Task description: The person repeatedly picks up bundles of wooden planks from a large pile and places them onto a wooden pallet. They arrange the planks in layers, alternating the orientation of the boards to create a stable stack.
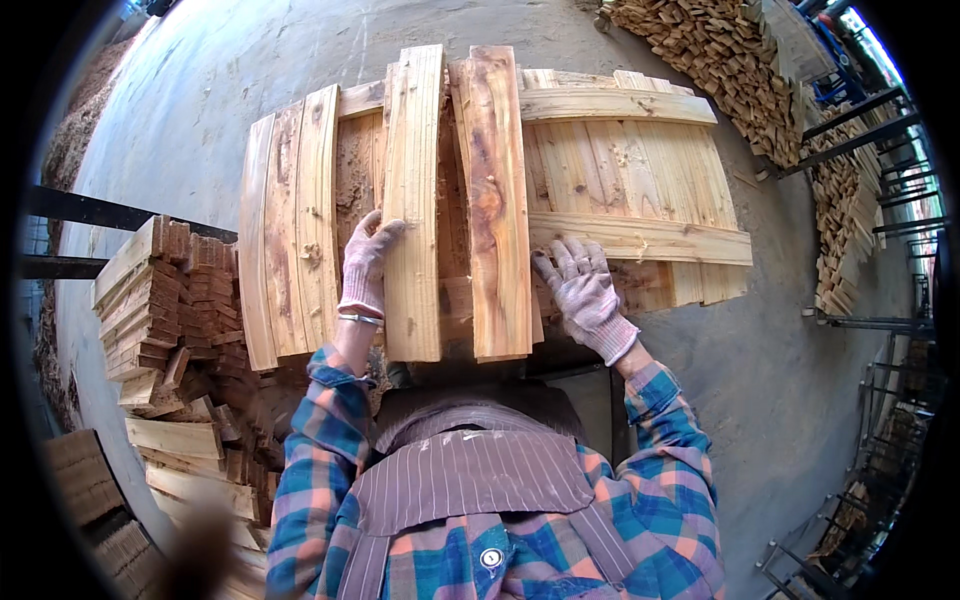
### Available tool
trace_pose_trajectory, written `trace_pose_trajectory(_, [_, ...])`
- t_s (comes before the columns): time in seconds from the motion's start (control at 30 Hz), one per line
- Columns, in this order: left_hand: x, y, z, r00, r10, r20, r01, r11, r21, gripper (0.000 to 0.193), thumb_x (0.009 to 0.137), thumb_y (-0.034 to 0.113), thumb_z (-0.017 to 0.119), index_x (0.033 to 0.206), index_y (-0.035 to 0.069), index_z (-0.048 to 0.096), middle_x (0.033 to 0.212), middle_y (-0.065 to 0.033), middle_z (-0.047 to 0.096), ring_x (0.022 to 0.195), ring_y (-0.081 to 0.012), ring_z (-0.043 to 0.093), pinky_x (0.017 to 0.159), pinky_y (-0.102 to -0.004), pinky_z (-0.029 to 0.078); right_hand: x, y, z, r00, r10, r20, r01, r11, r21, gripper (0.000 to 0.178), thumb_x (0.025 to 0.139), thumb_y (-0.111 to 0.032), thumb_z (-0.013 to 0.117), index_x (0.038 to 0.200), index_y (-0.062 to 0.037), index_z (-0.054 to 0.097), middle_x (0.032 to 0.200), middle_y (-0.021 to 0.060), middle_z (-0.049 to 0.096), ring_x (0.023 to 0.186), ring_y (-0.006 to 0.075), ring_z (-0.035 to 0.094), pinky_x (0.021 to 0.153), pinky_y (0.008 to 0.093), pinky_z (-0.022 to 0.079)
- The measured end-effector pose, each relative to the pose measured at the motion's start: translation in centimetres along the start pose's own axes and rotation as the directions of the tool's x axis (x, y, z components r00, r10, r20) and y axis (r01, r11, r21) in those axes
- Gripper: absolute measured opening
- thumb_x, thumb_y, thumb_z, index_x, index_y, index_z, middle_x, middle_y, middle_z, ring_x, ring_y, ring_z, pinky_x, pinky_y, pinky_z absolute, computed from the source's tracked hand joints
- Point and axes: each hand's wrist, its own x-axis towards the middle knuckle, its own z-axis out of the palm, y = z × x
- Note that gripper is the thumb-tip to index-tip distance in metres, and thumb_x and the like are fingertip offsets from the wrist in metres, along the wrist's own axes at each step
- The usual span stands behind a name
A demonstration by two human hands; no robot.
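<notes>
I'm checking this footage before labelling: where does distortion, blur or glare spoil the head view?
Head view: the leftmost tabletop board bows with fisheye distortion; a brown shape at lower left is too blurred to identify; glare brightens the far upper-right edge; the left hand and right hand look fairly sharp.

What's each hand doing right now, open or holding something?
Left hand: partly curled at the edge of the board beside it; can't tell if gripping.
Right hand: open, at the nearer crosswise plank, not gripping anything visibly.
</notes>
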Motion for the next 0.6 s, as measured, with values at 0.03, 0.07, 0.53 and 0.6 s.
trace_pose_trajectory(0.03, [-0.6, 0.1, 1.2, 0.998, 0.005, -0.062, -0.008, 0.999, -0.053, 0.063, 0.084, 0.015, 0.074, 0.136, 0.000, 0.042, 0.099, -0.0100, 0.066, 0.081, -0.0153, 0.065, 0.069, -0.0300, 0.057, -0.1, 0.0, 0.0, 0.999, 0.020, 0.048, -0.022, 0.999, 0.049, 0.060, 0.083, -0.021, 0.051, 0.141, -0.0136, 0.040, 0.144, 0.0120, 0.041, 0.137, 0.0312, 0.033, 0.113, 0.0487, 0.021])
trace_pose_trajectory(0.07, [-0.9, -0.3, 1.9, 0.999, 0.015, -0.040, -0.021, 0.990, -0.142, 0.062, 0.084, 0.015, 0.074, 0.135, 0.000, 0.042, 0.099, -0.0098, 0.066, 0.082, -0.0154, 0.065, 0.070, -0.0307, 0.057, -0.4, 0.1, 0.1, 0.995, 0.034, 0.097, -0.044, 0.994, 0.097, 0.063, 0.080, -0.020, 0.055, 0.141, -0.0119, 0.042, 0.144, 0.0127, 0.041, 0.137, 0.0313, 0.033, 0.113, 0.0497, 0.022])
trace_pose_trajectory(0.53, [-3.2, 6.0, 4.4, 0.961, 0.217, -0.172, -0.021, 0.678, 0.735, 0.096, 0.070, 0.042, 0.080, 0.146, 0.008, 0.032, 0.135, -0.0255, 0.047, 0.117, -0.0359, 0.055, 0.096, -0.0383, 0.047, 20.8, -3.4, -8.9, 0.599, 0.680, 0.423, -0.799, 0.543, 0.258, 0.109, 0.066, -0.045, 0.081, 0.151, -0.0227, 0.017, 0.129, 0.0217, 0.042, 0.104, 0.0395, 0.060, 0.081, 0.0483, 0.054])
trace_pose_trajectory(0.6, [-4.0, 5.6, 8.2, 0.972, 0.185, -0.148, 0.054, 0.434, 0.899, 0.101, 0.071, 0.047, 0.077, 0.149, 0.011, 0.025, 0.141, -0.0285, 0.036, 0.119, -0.0410, 0.049, 0.094, -0.0443, 0.047, 20.8, -2.9, -8.5, 0.641, 0.662, 0.389, -0.767, 0.569, 0.296, 0.110, 0.064, -0.040, 0.081, 0.151, -0.0220, 0.016, 0.124, 0.0204, 0.044, 0.103, 0.0382, 0.061, 0.081, 0.0492, 0.054])
